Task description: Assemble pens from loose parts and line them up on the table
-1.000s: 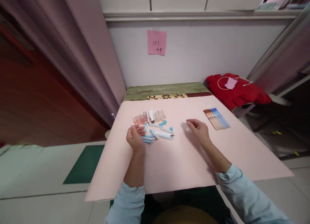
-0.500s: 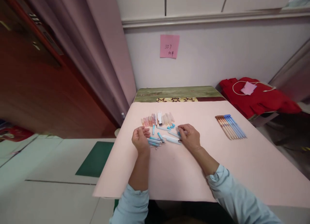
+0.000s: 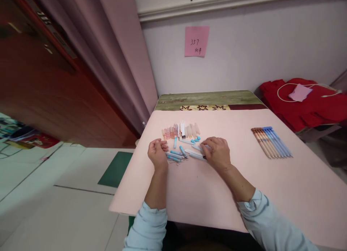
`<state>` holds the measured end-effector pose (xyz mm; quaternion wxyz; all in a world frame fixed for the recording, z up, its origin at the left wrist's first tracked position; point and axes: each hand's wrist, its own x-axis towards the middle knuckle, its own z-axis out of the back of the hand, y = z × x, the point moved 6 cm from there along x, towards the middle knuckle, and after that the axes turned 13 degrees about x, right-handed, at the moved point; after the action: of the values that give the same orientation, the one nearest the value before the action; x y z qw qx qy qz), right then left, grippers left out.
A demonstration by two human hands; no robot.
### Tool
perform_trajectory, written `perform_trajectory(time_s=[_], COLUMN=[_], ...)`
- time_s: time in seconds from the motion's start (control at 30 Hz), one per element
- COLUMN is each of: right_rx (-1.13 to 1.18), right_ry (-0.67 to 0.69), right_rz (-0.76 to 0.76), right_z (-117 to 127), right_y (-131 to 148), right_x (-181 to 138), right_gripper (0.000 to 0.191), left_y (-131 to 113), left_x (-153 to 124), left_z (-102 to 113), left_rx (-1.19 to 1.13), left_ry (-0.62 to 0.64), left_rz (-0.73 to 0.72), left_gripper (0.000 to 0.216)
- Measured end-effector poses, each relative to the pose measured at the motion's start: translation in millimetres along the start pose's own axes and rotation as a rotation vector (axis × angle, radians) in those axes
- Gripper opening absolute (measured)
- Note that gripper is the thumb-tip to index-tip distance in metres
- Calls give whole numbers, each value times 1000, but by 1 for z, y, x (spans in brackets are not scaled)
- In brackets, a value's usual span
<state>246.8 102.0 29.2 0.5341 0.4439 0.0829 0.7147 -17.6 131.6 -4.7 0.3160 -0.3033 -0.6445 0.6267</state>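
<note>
My left hand (image 3: 158,154) is held at the left of the loose pen parts, palm turned inward, fingers loosely curled with gaps between them and nothing visible in them. Light-blue pen barrels (image 3: 173,157) lie right beside its fingers. Bent over the right side of the pile, my right hand (image 3: 217,153) has thumb and fingertips drawn together at a pale blue barrel (image 3: 196,148); what they pinch is hidden. Small bright-blue pieces (image 3: 195,140) lie just beyond. Behind are a row of pinkish tubes (image 3: 169,132), white refills with dark tips (image 3: 183,130) and cream-coloured grips (image 3: 193,130).
Assembled pens, brown-topped (image 3: 261,142) and blue-topped (image 3: 278,142), lie in a row on the right of the pink-covered table (image 3: 206,196). A red cloth (image 3: 306,106) with a white cord is beyond the right edge. A pink note (image 3: 197,41) is on the wall.
The view has tilted down and turned slightly left. My right hand has shifted its fingers over the barrels, covering more of the pen ends. My left hand stays nearly the same.
</note>
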Motion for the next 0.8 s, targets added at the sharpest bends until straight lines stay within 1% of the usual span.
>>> perform_trajectory(time_s=[0.1,0.23,0.3,0.37,0.47,0.57,0.67,0.8], right_rx=[37,158,218,284,373,361,294,263], right_ry=[-64,-144,-192,-253,-333,-313,-289,-322], right_rz=[-113,-335,-388,-359,-238,-155,-169,-243], right_z=[3,4,7,13,25,29,25,23], right_y=[-13,-33,-36,-31,-18,-13,-27,-56], right_x=[-1,-5,-5,-1,13,24,22,12], right_gripper=[20,22,23,23,25,24,23,25], left_y=[2,4,3,2,0,0,1,-1], left_x=[2,0,-1,-3,-4,-5,-5,-2], left_z=[2,0,-2,-3,-3,-3,-3,1], left_rx=[-5,-8,-4,4,11,9,11,-3], left_ry=[-12,0,23,37,36,36,36,11], left_rz=[-1,6,1,-5,-13,-26,-25,-34], left_gripper=[23,20,20,19,18,17,16,15])
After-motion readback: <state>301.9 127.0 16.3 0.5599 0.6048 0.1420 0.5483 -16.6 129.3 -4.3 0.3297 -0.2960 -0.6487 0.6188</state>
